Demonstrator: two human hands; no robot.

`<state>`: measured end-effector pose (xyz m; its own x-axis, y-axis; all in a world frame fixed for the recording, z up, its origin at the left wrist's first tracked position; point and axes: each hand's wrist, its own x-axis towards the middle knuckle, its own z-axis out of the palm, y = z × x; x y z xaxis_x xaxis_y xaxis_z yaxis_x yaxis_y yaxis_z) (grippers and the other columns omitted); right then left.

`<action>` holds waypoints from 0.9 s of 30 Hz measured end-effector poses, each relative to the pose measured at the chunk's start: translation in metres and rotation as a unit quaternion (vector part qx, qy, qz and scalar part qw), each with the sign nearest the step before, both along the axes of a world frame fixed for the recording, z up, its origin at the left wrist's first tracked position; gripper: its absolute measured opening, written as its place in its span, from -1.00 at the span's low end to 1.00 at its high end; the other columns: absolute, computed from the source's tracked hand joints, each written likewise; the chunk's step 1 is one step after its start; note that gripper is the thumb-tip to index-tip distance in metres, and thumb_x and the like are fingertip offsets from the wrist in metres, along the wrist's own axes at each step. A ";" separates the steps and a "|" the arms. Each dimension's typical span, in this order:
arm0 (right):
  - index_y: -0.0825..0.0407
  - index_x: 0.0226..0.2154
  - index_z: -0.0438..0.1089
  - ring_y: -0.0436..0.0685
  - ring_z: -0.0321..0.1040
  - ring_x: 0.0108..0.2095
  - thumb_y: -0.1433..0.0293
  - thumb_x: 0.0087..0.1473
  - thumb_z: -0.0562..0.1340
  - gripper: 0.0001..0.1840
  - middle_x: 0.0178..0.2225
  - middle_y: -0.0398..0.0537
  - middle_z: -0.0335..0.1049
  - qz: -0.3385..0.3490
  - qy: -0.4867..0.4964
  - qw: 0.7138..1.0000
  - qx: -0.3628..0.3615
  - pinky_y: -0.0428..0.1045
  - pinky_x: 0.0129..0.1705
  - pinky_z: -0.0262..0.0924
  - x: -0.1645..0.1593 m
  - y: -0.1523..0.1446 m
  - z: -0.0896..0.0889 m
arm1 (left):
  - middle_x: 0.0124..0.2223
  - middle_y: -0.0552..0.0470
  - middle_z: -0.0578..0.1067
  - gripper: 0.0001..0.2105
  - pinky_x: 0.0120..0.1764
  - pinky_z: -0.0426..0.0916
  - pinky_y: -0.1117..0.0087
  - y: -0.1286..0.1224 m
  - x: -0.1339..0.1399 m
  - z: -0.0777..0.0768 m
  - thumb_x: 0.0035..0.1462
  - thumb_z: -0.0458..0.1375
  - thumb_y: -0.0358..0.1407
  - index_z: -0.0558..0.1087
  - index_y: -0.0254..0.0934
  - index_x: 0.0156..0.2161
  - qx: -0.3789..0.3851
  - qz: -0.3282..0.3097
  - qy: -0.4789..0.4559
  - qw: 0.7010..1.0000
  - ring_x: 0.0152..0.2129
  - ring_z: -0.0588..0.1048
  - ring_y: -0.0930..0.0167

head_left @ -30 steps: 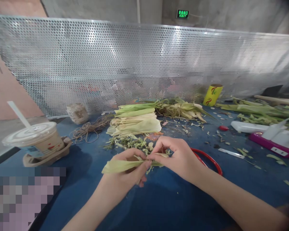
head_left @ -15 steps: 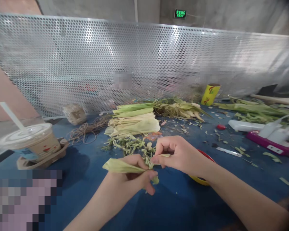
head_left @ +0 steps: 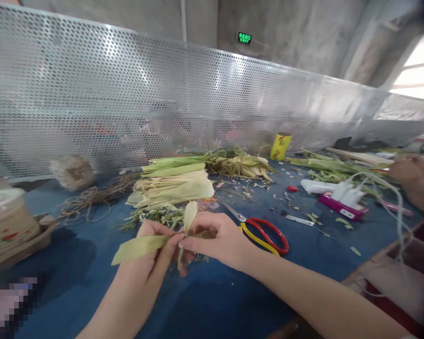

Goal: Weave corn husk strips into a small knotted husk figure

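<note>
Corn husk strips (head_left: 139,248) cross between my two hands, with one piece pointing left and another standing upright above the fingertips. My left hand (head_left: 151,252) is closed, pinching the husk where the strips meet. My right hand (head_left: 217,238) is closed too, its thumb and fingertips touching the same spot. Just behind the hands lies a heap of small knotted green pieces (head_left: 162,216). Beyond it is a stack of flat corn husks (head_left: 176,186). Scissors (head_left: 265,235) with one red and one yellow handle lie beside my right hand.
At left are a drink cup (head_left: 9,226) in a cardboard holder and tangled twine (head_left: 92,200). To the right lie a utility blade (head_left: 299,220), a purple power strip (head_left: 342,207) with cables, and a yellow roll (head_left: 280,146). Another person's hand (head_left: 415,179) is at far right. A perforated screen (head_left: 198,99) stands behind.
The view has swung right, bringing the scissors and another person's hand into sight. My hands have come closer together, and a husk piece now stands upright between them.
</note>
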<state>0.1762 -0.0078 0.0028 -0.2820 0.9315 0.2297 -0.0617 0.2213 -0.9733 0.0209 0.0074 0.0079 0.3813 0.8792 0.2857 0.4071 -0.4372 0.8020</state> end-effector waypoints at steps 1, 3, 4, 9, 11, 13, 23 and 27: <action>0.08 -0.54 0.31 -0.02 0.29 -0.54 0.16 -0.13 0.26 -0.69 -0.57 -0.18 0.26 -0.013 -0.013 1.000 0.009 -0.10 -0.45 0.19 0.000 0.000 0.000 | -0.67 0.18 0.41 -0.86 -0.61 0.26 0.46 0.001 -0.002 -0.002 0.07 -0.02 -0.19 0.14 -0.15 -0.44 0.025 0.013 0.018 0.999 -0.72 0.40 0.42; 0.06 -0.51 0.34 -0.02 0.28 -0.53 0.17 -0.16 0.28 -0.71 -0.55 -0.16 0.28 -0.027 -0.035 0.999 0.017 -0.11 -0.48 0.17 0.001 0.001 0.000 | -0.67 0.17 0.41 -0.86 -0.57 0.27 0.45 0.004 -0.005 -0.006 0.06 -0.02 -0.17 0.15 -0.15 -0.42 0.059 0.031 0.046 0.997 -0.69 0.42 0.40; 0.05 -0.49 0.35 -0.02 0.28 -0.53 0.17 -0.17 0.28 -0.72 -0.55 -0.16 0.29 -0.026 -0.038 0.999 0.018 -0.12 -0.49 0.16 0.001 0.001 -0.001 | -0.65 0.16 0.41 -0.86 -0.56 0.26 0.45 0.006 -0.006 -0.007 0.06 -0.02 -0.16 0.16 -0.15 -0.41 0.074 0.039 0.057 0.995 -0.68 0.42 0.39; 0.03 -0.53 0.30 -0.03 0.25 -0.53 0.22 -0.18 0.30 -0.75 -0.55 -0.17 0.29 -0.027 -0.042 0.998 0.035 -0.16 -0.54 0.08 0.001 0.002 -0.003 | -0.66 0.14 0.35 -0.72 -0.54 0.19 0.45 0.008 -0.012 -0.008 0.14 -0.12 -0.17 0.22 -0.16 -0.55 0.128 0.011 0.115 0.985 -0.71 0.33 0.43; 0.04 -0.55 0.27 -0.05 0.21 -0.53 0.29 -0.17 0.30 -0.79 -0.53 -0.18 0.26 -0.021 -0.043 0.998 0.047 -0.17 -0.54 0.07 0.001 0.002 -0.003 | -0.68 0.15 0.33 -0.69 -0.55 0.17 0.47 0.009 -0.013 -0.006 0.14 -0.12 -0.18 0.23 -0.17 -0.59 0.136 0.013 0.111 0.984 -0.72 0.31 0.45; 0.04 -0.55 0.26 -0.06 0.19 -0.54 0.33 -0.18 0.30 -0.80 -0.54 -0.20 0.22 -0.006 -0.041 0.998 0.043 -0.17 -0.51 0.08 0.001 0.003 -0.004 | -0.68 0.16 0.32 -0.70 -0.52 0.17 0.49 0.011 -0.014 -0.004 0.11 -0.07 -0.19 0.22 -0.18 -0.62 0.146 0.037 0.099 0.984 -0.68 0.33 0.45; 0.03 -0.46 0.30 0.01 0.30 -0.49 0.20 -0.29 0.35 -0.66 -0.55 -0.20 0.31 -0.027 -0.020 0.999 -0.036 -0.11 -0.43 0.17 0.004 0.008 -0.005 | -0.52 0.09 0.51 -0.80 -0.46 0.34 0.46 0.017 -0.009 0.002 -0.17 0.21 -0.21 0.32 -0.22 -0.42 -0.118 -0.037 -0.041 0.991 -0.53 0.47 0.37; 0.04 -0.47 0.33 -0.04 0.22 -0.53 0.28 -0.24 0.34 -0.74 -0.56 -0.21 0.29 -0.013 -0.073 0.997 -0.009 -0.15 -0.48 0.11 0.006 0.007 -0.003 | -0.63 0.19 0.46 -0.73 -0.49 0.30 0.49 0.012 -0.006 0.001 -0.17 0.24 -0.30 0.21 -0.20 -0.39 -0.158 -0.045 -0.121 0.979 -0.62 0.44 0.45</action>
